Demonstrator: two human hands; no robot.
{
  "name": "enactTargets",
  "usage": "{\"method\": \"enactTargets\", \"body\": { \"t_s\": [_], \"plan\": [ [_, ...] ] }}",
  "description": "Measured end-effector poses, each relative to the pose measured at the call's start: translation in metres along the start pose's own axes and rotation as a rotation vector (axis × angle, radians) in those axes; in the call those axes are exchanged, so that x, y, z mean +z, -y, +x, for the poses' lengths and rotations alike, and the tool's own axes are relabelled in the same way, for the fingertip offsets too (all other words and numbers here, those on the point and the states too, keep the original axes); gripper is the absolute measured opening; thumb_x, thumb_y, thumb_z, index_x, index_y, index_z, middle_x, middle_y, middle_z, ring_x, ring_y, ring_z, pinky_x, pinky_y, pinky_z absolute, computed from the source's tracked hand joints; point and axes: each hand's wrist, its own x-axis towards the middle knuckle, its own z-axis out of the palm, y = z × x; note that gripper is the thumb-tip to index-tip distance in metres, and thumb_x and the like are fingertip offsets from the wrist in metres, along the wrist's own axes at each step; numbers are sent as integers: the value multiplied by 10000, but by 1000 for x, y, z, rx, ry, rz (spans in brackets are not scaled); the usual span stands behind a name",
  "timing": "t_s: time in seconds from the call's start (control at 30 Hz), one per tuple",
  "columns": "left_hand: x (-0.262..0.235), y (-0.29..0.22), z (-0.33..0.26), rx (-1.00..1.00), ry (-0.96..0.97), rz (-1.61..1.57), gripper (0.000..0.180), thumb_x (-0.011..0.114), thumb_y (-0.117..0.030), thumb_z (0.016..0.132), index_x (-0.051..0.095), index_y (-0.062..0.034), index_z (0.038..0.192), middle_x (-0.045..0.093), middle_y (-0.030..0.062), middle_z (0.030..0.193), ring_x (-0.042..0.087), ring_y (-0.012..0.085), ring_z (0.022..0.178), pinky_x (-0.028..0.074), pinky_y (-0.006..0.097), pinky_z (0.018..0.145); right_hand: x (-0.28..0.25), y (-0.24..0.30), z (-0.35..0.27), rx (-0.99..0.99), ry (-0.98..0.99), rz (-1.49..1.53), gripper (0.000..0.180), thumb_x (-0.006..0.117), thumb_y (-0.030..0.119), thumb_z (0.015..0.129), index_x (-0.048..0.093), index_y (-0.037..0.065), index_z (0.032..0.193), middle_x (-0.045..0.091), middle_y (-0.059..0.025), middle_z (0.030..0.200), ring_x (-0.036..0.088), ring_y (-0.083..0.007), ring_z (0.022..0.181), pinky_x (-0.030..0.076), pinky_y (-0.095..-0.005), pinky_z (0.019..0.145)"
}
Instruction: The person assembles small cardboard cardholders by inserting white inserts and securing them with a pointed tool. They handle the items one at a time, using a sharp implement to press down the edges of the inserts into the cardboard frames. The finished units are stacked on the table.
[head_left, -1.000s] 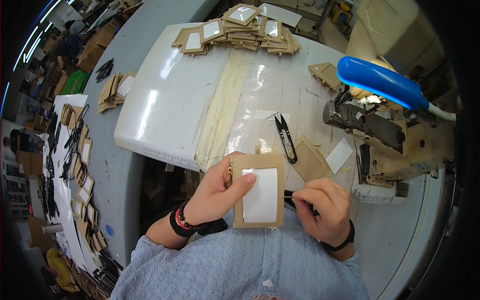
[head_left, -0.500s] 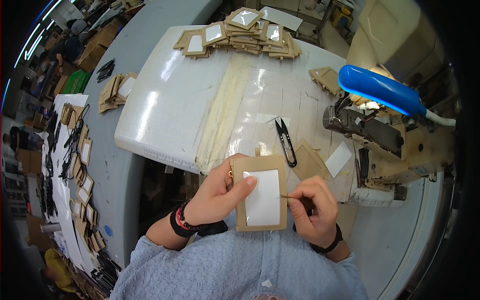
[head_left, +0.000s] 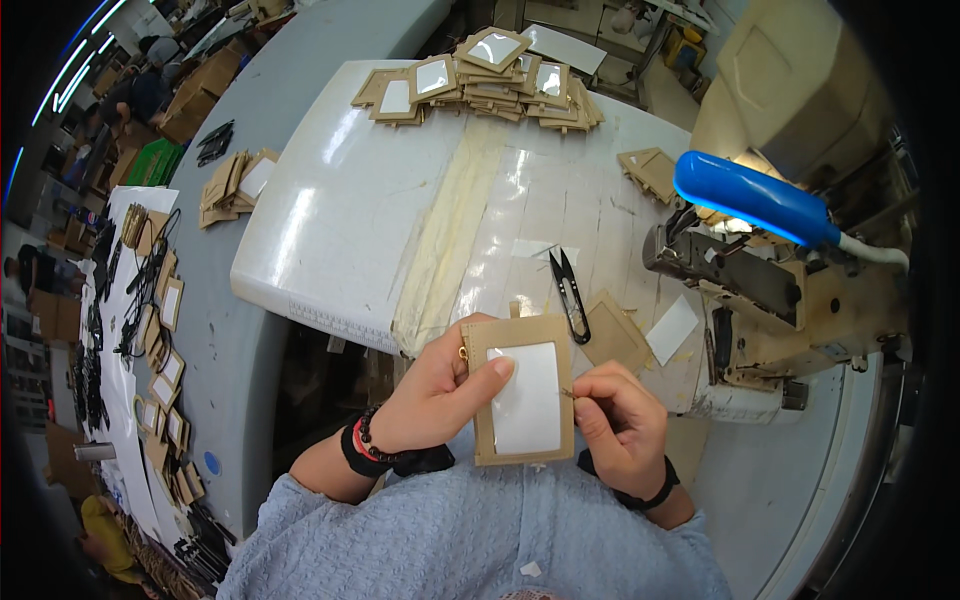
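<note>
A tan card holder [head_left: 483, 420] with a clear window over a white insert is held upright in front of my chest. My left hand [head_left: 440, 385] grips its left side, thumb lying across the window. At the holder's right edge my right hand [head_left: 625, 415] is closed in a pinch; a small dark thread-like bit shows at the fingertips, too fine to name surely. Black thread snips [head_left: 570, 300] lie on the table just beyond the holder. Beside them rest a flat tan piece [head_left: 614, 333] and a white card [head_left: 672, 330].
Many tan holders are piled [head_left: 490, 85] at the table's far edge, with a smaller stack [head_left: 648, 172] at right. A sewing machine [head_left: 740, 270] and a blue lamp [head_left: 755, 195] stand on the right. More holders [head_left: 170, 380] line the grey bench at left, with people beyond.
My hands and the card holder stay almost in place, the right hand still pinching at the holder's edge. The whole view has shifted slightly.
</note>
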Motion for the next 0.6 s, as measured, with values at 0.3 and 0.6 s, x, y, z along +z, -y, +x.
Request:
{"method": "enactTargets", "body": {
  "t_s": [0.3, 0.6],
  "plan": [
    [-2, 1, 1, -14, 10, 7, 247, 493, -139, 979, 460, 7, 1176, 575, 19, 1016, 536, 35, 914, 454, 222, 795, 1, -1, 0, 4, -1, 63, 98, 579, -32, 892, 615, -65, 977, 584, -69, 904, 507, -52, 672, 392, -181, 559],
    [-1, 3, -1, -9, -3, -27, 258, 493, -137, 979, 453, 8, 1189, 573, 28, 1039, 534, 43, 937, 448, 227, 812, 0, -4, 0, -45, 5, 43, 92, 594, -24, 885, 617, -61, 966, 589, -78, 895, 507, -61, 655, 389, -185, 547]
  ]
}}
